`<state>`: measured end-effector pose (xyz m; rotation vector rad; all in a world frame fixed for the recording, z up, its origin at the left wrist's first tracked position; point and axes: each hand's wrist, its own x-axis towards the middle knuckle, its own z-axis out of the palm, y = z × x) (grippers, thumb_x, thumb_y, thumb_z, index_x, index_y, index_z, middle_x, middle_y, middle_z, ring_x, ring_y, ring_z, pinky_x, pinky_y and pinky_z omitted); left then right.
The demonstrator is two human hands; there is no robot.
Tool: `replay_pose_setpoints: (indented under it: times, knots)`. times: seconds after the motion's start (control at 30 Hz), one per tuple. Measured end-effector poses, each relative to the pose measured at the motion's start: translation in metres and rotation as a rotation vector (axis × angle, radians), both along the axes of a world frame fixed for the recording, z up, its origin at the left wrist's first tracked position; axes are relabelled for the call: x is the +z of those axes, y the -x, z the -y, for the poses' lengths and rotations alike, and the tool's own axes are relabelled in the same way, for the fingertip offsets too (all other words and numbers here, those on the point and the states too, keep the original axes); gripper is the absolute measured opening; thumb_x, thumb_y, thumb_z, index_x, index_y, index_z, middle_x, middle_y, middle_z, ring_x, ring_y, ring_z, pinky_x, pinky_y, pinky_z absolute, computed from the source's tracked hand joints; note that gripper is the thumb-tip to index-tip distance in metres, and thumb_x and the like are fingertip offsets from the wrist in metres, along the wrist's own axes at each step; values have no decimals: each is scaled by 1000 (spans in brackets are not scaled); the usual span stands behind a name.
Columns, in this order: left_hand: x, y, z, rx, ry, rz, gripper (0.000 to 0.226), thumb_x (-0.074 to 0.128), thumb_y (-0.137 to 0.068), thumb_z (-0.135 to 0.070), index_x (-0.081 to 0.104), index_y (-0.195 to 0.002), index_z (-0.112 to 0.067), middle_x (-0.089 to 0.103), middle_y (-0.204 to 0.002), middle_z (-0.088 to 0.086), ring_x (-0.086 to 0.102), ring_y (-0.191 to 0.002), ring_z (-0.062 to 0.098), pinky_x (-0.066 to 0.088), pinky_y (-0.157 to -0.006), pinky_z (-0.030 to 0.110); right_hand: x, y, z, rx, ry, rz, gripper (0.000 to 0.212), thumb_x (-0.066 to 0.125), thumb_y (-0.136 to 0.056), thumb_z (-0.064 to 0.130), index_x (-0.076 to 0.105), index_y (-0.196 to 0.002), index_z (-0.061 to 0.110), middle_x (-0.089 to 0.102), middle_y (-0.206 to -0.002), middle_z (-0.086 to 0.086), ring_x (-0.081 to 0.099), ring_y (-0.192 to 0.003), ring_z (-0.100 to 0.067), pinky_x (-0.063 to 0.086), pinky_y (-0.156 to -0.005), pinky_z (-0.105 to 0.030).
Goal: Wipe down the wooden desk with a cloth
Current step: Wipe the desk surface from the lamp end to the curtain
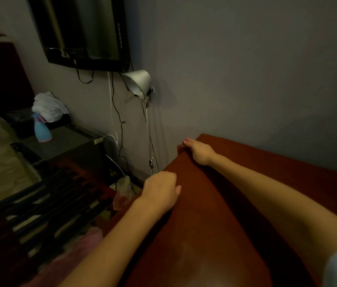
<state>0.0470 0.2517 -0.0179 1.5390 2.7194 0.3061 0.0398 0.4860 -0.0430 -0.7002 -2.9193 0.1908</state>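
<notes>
Since neither grip holds a cloth, the wooden desk (215, 214) looks not yet wiped: its reddish-brown top runs from under both grips towards the near right, along the grey wall. The right grip (199, 151) is clamped on the desk's far left corner, thumb on top and fingers curled down over the edge. The left grip (161, 191), nearer along the same side edge, also curls its fingers over that edge, thumb lying on the top. Held on the rim rather than flat on the surface, the two seem set to steady or shift the desk, though that is a guess. The likeliest wiper is a white cloth bundle (48, 107), well to the left of the left grip and farther off. It rests on a dark cabinet (66, 141) near a blue spray bottle (41, 130), probably parked there together as cleaning kit. Above the right grip and a little left, a white lamp (137, 83) hangs at the wall, with cables (120, 121) trailing down from a wall-mounted television (85, 32). Pink fabric (76, 251) lies left of the left forearm, too blurred to identify.
</notes>
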Motion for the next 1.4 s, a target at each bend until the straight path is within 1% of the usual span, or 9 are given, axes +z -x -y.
replay_pose_setpoints:
  times: [0.3, 0.5, 0.67, 0.77, 0.83, 1.07, 1.23, 1.33, 1.4]
  knots:
    - [23, -18, 181, 195, -29, 70, 55, 49, -89, -57, 43, -138, -31, 53, -130, -4, 54, -114, 14, 46, -92, 30, 5, -62, 144, 188, 86, 16, 53, 30, -101, 13, 16, -151, 21, 7, -160, 3, 13, -146, -19, 16, -116, -32]
    - [-3, -55, 245, 223, -8, 217, 82, 49, -84, -66, 18, -150, -28, 33, -150, 2, 37, -134, 20, 36, -108, 36, 12, -110, 234, 355, 119, 52, 54, 32, -101, 14, 14, -151, 18, 3, -160, 1, 5, -146, -13, 2, -115, -23]
    - [-7, -65, 250, 283, -11, 186, 81, 48, -87, -63, 14, -151, -27, 16, -158, 7, 18, -144, 25, 17, -117, 50, 35, -170, 233, 449, 449, 223, 63, 47, -96, 11, 19, -149, 32, 12, -157, 12, 20, -140, -8, 18, -116, -38]
    - [2, -72, 233, 258, -53, 118, 80, 52, -88, -58, 17, -151, -26, 9, -160, 5, 7, -147, 25, 7, -116, 53, 56, -193, 217, 327, 687, 33, 69, 57, -92, 14, 20, -148, 32, 30, -150, 7, 39, -131, -12, 37, -105, -34]
    - [7, -77, 212, 220, -95, 98, 77, 53, -88, -56, 22, -150, -24, 14, -159, 4, 12, -146, 23, 9, -117, 52, 61, -196, 205, 170, 619, -81, 61, 57, -92, 18, 28, -146, 22, 40, -146, -4, 43, -129, -18, 39, -102, -31]
    - [12, -76, 148, 196, -20, 152, 63, 55, -92, -44, 35, -145, -15, 32, -152, 7, 29, -140, 24, 13, -115, 53, 46, -158, 234, 122, 329, 133, 39, 65, -87, 32, 59, -121, 14, 61, -119, -3, 57, -108, -18, 46, -93, -32]
    - [16, -68, 145, 137, -212, 186, 43, 63, -86, -17, 53, -128, -23, 62, -119, 1, 60, -110, 18, 49, -92, 34, 60, -151, 230, 224, 634, 79, 18, 62, -85, 5, 55, -100, 12, 60, -99, -6, 61, -90, -20, 50, -76, -26]
    - [31, -59, 164, 171, -346, 54, 22, 62, -87, -11, 66, -105, -23, 64, -103, -5, 61, -95, 11, 46, -76, 24, 77, -152, 220, 293, 805, -57, 27, 59, -87, 2, 56, -114, 6, 63, -105, -8, 65, -93, -21, 55, -79, -28]
    - [40, -51, 180, 175, -410, -38, 19, 61, -88, -12, 68, -101, -23, 63, -102, -3, 61, -94, 14, 46, -74, 26, 85, -151, 216, 265, 778, -265, 16, 63, -85, 3, 55, -96, 12, 61, -91, -2, 62, -81, -15, 50, -67, -16]
